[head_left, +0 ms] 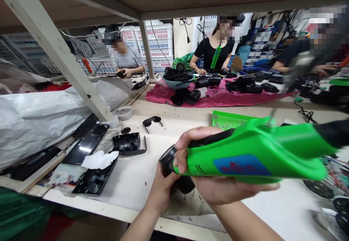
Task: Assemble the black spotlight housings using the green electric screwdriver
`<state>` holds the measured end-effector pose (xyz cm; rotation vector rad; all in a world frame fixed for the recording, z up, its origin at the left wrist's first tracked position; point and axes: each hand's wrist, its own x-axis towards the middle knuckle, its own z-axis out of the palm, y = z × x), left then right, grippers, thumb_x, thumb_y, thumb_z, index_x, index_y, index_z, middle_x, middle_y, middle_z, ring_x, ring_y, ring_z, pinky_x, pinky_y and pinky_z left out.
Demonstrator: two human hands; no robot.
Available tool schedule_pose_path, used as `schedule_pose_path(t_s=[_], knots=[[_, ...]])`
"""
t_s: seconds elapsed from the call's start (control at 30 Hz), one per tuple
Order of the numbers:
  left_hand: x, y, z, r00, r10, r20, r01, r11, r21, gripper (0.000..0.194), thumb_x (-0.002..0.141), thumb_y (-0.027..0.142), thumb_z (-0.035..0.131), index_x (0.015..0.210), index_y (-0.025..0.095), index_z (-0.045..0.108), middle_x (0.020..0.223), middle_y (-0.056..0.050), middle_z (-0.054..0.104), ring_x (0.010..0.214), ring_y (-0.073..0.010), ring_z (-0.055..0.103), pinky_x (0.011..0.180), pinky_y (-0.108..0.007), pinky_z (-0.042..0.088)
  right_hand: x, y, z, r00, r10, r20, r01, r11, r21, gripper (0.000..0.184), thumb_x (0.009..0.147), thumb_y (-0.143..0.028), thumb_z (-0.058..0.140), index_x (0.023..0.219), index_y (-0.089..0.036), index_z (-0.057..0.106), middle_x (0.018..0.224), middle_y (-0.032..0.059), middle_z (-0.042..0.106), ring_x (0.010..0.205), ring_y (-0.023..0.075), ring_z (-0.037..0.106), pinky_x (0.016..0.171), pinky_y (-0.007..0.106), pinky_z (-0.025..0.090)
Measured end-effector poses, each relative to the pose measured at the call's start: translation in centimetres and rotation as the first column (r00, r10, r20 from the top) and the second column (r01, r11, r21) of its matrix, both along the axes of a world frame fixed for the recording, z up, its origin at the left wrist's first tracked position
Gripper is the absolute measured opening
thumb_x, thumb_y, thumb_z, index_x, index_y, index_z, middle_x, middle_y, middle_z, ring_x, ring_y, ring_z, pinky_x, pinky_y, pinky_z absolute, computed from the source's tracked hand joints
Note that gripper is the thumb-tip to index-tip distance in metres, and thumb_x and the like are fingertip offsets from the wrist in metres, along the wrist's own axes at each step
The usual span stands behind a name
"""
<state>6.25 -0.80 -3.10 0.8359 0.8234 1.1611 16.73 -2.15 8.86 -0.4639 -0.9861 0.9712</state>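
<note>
My right hand is wrapped round a bright green electric screwdriver with a blue label. The tool lies nearly level, its black cord end to the right and its tip pointing left. Below and behind the tip, my left hand grips a black rounded part. Much of that part is hidden by my fingers and the screwdriver, so its exact kind is unclear. The tip meets or overlaps its upper side; I cannot tell which. A few small screws show under it near the table edge.
Left are black plastic housings, a black bracket and a tub of small screws. A green screw tray sits behind the screwdriver. Further back, a blue basket stands on pink sheeting. Co-workers sit opposite; a shelf post rises left.
</note>
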Motion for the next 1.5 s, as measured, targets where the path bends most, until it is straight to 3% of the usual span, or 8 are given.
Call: schedule_pose_path(t_s=[0.17, 0.3, 0.6, 0.87, 1.23, 1.37, 1.5], knots=[[0.2, 0.0, 0.1, 1.000, 0.013, 0.011, -0.013, 1.000, -0.009, 0.063, 0.066, 0.026, 0.080, 0.123, 0.027, 0.054, 0.121, -0.004, 0.063, 0.122, -0.0311, 0.051, 0.099, -0.041, 0.041, -0.8, 0.6, -1.1, 0.989, 0.087, -0.119, -0.076, 0.993, 0.094, 0.071, 0.058, -0.083, 0.058, 0.090, -0.022, 0.073, 0.076, 0.0064, 0.065, 0.043, 0.0175, 0.056, 0.037, 0.030, 0.040], [0.2, 0.0, 0.1, 0.999, 0.027, 0.041, -0.026, 0.999, -0.021, 0.070, 0.064, 0.024, 0.081, 0.128, 0.030, 0.051, 0.120, -0.004, 0.064, 0.121, -0.0307, 0.051, 0.097, -0.040, 0.041, -1.1, 0.8, -0.8, 0.993, 0.025, -0.112, -0.014, 0.996, 0.093, 0.073, 0.058, -0.085, 0.055, 0.086, -0.020, 0.074, 0.072, 0.0061, 0.064, 0.039, 0.0169, 0.055, 0.033, 0.029, 0.039], [0.2, 0.0, 0.7, 0.999, 0.029, 0.044, -0.026, 0.999, -0.047, 0.064, 0.062, 0.026, 0.081, 0.122, 0.027, 0.058, 0.116, -0.005, 0.067, 0.119, -0.0313, 0.054, 0.098, -0.041, 0.042, -1.1, 0.6, -0.4, 0.995, -0.015, -0.098, 0.019, 0.999, 0.040, 0.070, 0.054, -0.085, 0.057, 0.083, -0.024, 0.074, 0.072, 0.0059, 0.063, 0.041, 0.0178, 0.054, 0.033, 0.030, 0.040], [0.1, 0.0, -0.7, 0.998, 0.051, -0.032, -0.050, 0.999, 0.021, 0.054, 0.067, 0.032, 0.079, 0.117, 0.023, 0.060, 0.124, -0.007, 0.063, 0.121, -0.0323, 0.052, 0.100, -0.043, 0.040, -1.5, 1.2, -1.3, 0.990, 0.091, -0.110, -0.080, 0.991, 0.105, 0.060, 0.061, -0.074, 0.065, 0.088, -0.021, 0.073, 0.076, 0.0067, 0.067, 0.043, 0.0170, 0.057, 0.035, 0.028, 0.039], [0.3, 0.2, -1.1, 0.998, 0.053, 0.016, -0.053, 0.998, -0.020, 0.059, 0.066, 0.032, 0.080, 0.120, 0.022, 0.056, 0.123, -0.010, 0.062, 0.123, -0.0343, 0.049, 0.102, -0.044, 0.038, -1.9, 1.7, -1.6, 0.976, -0.072, -0.207, 0.077, 0.997, 0.020, 0.073, 0.056, -0.090, 0.047, 0.076, -0.022, 0.065, 0.060, -0.0012, 0.059, 0.033, 0.0115, 0.050, 0.029, 0.024, 0.038], [0.1, 0.1, -0.7, 0.999, 0.028, 0.030, -0.028, 1.000, -0.003, 0.063, 0.069, 0.031, 0.078, 0.126, 0.025, 0.051, 0.124, -0.008, 0.061, 0.122, -0.0323, 0.049, 0.100, -0.043, 0.038, -2.4, 1.9, -1.7, 0.988, -0.024, -0.152, 0.032, 0.998, 0.054, 0.076, 0.050, -0.090, 0.052, 0.075, -0.021, 0.068, 0.061, -0.0002, 0.061, 0.032, 0.0132, 0.052, 0.027, 0.024, 0.036], [-0.2, 0.2, -0.1, 0.993, 0.003, 0.115, 0.004, 0.998, -0.057, 0.068, 0.062, 0.023, 0.080, 0.124, 0.026, 0.054, 0.118, -0.006, 0.064, 0.118, -0.0324, 0.052, 0.097, -0.042, 0.039, -2.2, 1.6, -1.4, 0.990, 0.052, -0.132, -0.043, 0.996, 0.075, 0.075, 0.053, -0.089, 0.053, 0.080, -0.020, 0.069, 0.066, 0.0028, 0.064, 0.035, 0.0139, 0.054, 0.030, 0.025, 0.038]])
